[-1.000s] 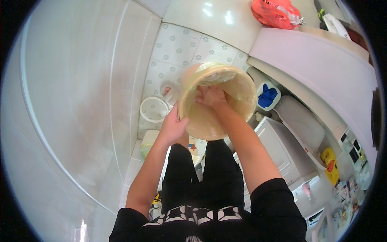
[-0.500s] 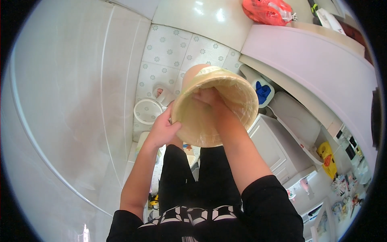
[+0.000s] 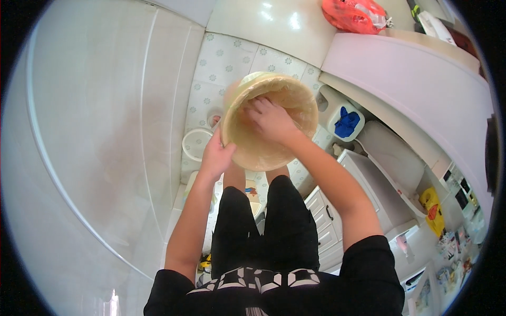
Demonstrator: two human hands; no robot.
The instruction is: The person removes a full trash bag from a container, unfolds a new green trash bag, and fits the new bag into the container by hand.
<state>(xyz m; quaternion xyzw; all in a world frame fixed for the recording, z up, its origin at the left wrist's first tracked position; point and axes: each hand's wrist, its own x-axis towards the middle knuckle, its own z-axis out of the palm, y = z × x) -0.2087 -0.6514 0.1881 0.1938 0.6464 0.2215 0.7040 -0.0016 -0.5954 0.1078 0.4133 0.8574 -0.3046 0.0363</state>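
I hold a round beige trash bin (image 3: 232, 145) tilted, its mouth toward me. A thin, pale yellowish plastic liner bag (image 3: 295, 95) covers the inside and folds over the rim. My left hand (image 3: 217, 157) is closed on the left rim, thumb on the inner side and fingers outside, partly hidden. Inside the bin is my right hand (image 3: 271, 121), its fingers slightly bent and apart against the liner, with nothing visible in them.
On the tiled floor (image 3: 216, 66) at left stands a white round container (image 3: 196, 145). To the right are a white bin with a blue cloth (image 3: 347, 122) and a white cabinet (image 3: 329, 210). A red plastic bag (image 3: 356, 16) lies on the far counter. The left wall is smooth panels.
My right hand has drawn back from deeper inside the bin toward its mouth. The bin has shifted slightly up and left in view, with my left hand still on its rim.
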